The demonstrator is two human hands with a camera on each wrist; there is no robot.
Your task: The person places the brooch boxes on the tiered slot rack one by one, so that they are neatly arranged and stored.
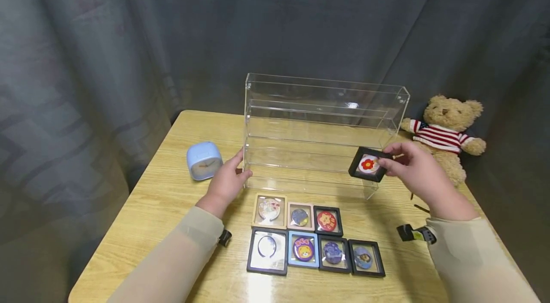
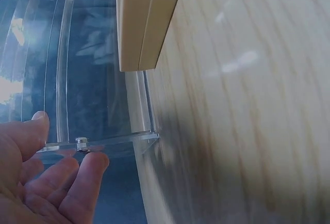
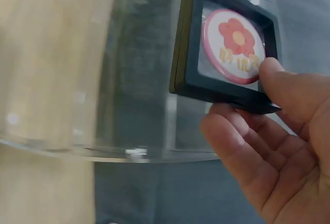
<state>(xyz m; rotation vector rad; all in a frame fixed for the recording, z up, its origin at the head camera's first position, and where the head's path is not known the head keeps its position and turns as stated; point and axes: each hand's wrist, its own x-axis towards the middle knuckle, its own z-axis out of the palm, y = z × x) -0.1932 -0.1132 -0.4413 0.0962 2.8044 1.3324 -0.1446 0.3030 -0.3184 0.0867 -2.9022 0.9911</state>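
A clear acrylic display rack [image 1: 326,81] with several tiers stands on the table. My left hand [image 1: 227,180] grips its left side panel between thumb and fingers; in the left wrist view the hand [image 2: 56,172] pinches the panel's edge [image 2: 113,141] near a metal screw. My right hand [image 1: 414,172] holds a small black display frame [image 1: 355,169] by its right side, tilted, in front of the rack's right part. Inside that frame is a round badge [image 3: 234,46] with a red flower on white. The thumb presses on its front; the other fingers are behind and below.
Several framed badges lie in two rows before the rack, among them a beige frame [image 1: 255,212], a blue frame [image 1: 290,248] and a black frame [image 1: 350,260]. A blue clock [image 1: 204,152] stands left, a teddy bear [image 1: 447,126] sits right. A grey curtain [image 1: 275,21] hangs behind.
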